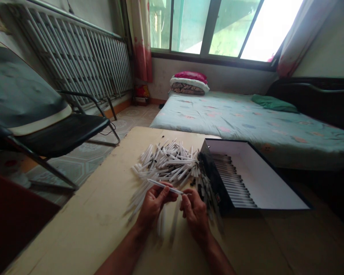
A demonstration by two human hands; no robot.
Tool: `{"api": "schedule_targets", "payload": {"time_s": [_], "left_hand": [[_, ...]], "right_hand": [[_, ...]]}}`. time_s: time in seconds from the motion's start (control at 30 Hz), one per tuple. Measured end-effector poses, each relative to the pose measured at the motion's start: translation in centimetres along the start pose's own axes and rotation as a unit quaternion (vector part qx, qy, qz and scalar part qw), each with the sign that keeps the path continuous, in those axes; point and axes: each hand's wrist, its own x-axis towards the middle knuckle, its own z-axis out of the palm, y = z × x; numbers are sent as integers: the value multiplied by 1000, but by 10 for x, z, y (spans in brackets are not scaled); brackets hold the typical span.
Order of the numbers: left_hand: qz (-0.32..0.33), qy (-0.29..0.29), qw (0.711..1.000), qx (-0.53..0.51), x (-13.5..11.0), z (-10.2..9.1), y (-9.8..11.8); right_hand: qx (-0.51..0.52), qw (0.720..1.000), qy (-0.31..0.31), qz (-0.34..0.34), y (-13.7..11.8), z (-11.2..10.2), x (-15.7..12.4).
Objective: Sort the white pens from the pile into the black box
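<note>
"What's at my far left?"

"A black folding chair [60, 133] at ten o'clock, past the edge of the pale tabletop [74, 217]."

"And my hands?"

"Your left hand [153, 206] has its fingers and thumb pinched closed on a white pen [164, 186], held crosswise at six o'clock. Your right hand [195, 217] sits just beside it, fingers curled near the pen's far end; I can't tell whether they grip."

"What's beyond?"

"A loose pile of white pens [166, 162] at twelve o'clock, leaning against an open box [260, 172] at two o'clock, with rows of pens [232, 179] inside."

"Step in hand?"

"One pen held between both hands, off the pile. I'd judge any next move calls for care: the pile crowds your right hand."
</note>
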Motion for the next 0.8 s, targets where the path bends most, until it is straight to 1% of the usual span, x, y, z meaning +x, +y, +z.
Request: {"api": "schedule_targets", "payload": {"time_s": [0.07, 0.23, 0.4, 0.6, 0.8], "left_hand": [[1, 4, 1000, -6, 0, 0, 0], [-11, -8, 1000, -6, 0, 1, 0], [2, -5, 1000, -6, 2, -1, -2], [2, -23, 1000, 12, 1, -2, -3], [5, -8, 1000, 1, 1, -2, -3]], "right_hand": [[-1, 1000, -4, 3, 0, 1, 0], [-32, 999, -6, -9, 1, 0, 0], [-22, 1000, -5, -8, 0, 0, 0], [-35, 999, 3, -11, 3, 1, 1], [-20, 1000, -5, -9, 2, 1, 0]]}}
